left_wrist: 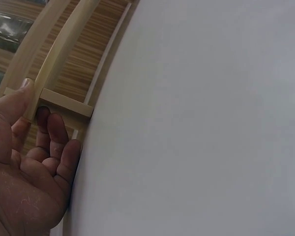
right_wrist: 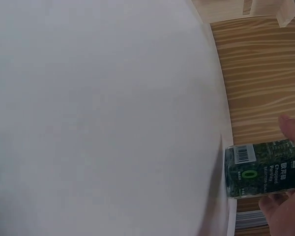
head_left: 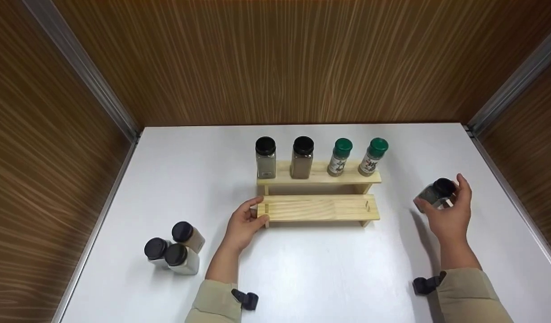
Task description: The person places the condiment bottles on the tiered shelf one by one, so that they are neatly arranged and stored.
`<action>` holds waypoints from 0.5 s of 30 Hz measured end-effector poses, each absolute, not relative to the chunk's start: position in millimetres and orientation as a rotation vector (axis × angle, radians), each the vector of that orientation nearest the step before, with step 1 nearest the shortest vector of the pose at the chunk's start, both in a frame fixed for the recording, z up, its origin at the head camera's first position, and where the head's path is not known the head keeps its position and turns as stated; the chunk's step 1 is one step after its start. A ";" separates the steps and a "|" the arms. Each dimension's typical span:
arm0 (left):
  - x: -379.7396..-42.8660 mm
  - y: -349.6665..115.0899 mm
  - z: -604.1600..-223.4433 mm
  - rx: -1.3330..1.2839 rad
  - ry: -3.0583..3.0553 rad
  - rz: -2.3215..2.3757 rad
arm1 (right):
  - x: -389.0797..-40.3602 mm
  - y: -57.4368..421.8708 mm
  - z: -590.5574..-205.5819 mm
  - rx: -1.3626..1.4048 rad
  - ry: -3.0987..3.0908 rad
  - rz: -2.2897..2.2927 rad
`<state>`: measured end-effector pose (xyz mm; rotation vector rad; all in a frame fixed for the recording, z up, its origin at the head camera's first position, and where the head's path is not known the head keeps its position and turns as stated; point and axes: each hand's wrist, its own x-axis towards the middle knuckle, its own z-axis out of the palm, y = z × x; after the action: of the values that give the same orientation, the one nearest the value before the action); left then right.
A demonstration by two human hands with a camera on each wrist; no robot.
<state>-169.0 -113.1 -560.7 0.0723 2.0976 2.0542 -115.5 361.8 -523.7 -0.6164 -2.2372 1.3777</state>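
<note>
My left hand point(head_left: 244, 226) grips the left end of a two-tier wooden spice rack point(head_left: 320, 207). In the left wrist view the thumb lies on top of the lower shelf board point(left_wrist: 64, 44) and fingers curl beneath it. On the right, my right hand point(head_left: 452, 217) holds a black-capped spice jar point(head_left: 430, 195) between thumb and fingers, tilted. Its label in the right wrist view reads "Chopped Parsley" on a dark green jar point(right_wrist: 264, 168). Two black-capped jars point(head_left: 301, 163) and two green-capped shakers point(head_left: 337, 163) stand on the upper shelf; the lower shelf bears none.
At the left of the white table point(head_left: 320, 269) three black-capped jars point(head_left: 188, 265) stand close together. Wood-grain panels point(head_left: 275, 63) enclose the table at the back and both sides, with metal strips point(head_left: 89, 67) at the corners.
</note>
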 end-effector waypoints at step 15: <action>-167.3 -113.1 -560.8 0.082 2.084 2.076 | -120.7 369.1 -533.0 -0.631 -2.234 1.346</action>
<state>-167.3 -113.1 -560.8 0.0817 2.0844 2.0763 -120.7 369.1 -533.0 -0.6306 -2.2338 1.3456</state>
